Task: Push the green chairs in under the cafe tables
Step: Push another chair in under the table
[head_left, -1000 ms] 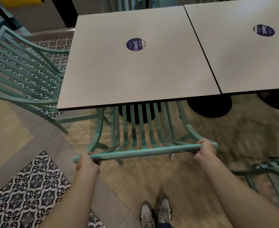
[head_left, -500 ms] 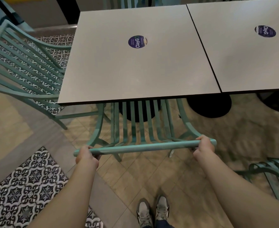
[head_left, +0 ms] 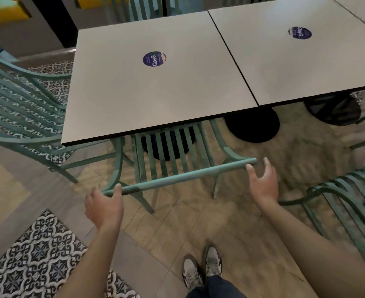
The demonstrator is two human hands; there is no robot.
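The green chair (head_left: 173, 160) in front of me stood with its seat tucked under the near edge of the left bench (head_left: 155, 87), only the slatted back and top rail (head_left: 177, 177) showing outside it. I judged this chair's push finished, and the step in hand was the letting go.

My left hand (head_left: 104, 206) was open, fingers spread, one fingertip just touching the left end of the rail. My right hand (head_left: 263, 182) was open too, palm turned inward, its thumb at the right end of the rail without closing on it. Neither grip grasped anything.

Half a second before, both hands had been clenched around that rail at its two ends; now they had released it. The chair looked a little deeper under the bench than it had been, and my view had swung to the right, bringing more of the second bench (head_left: 306, 61) into sight.

Next I would need to turn to another chair. One stood at my right (head_left: 349, 203), well out from the second bench; another stood at my left (head_left: 20, 108), angled beside the first bench. Either called for a fresh two-handed hold on the top rail and a straight push, minding the black bench foot (head_left: 252, 127).
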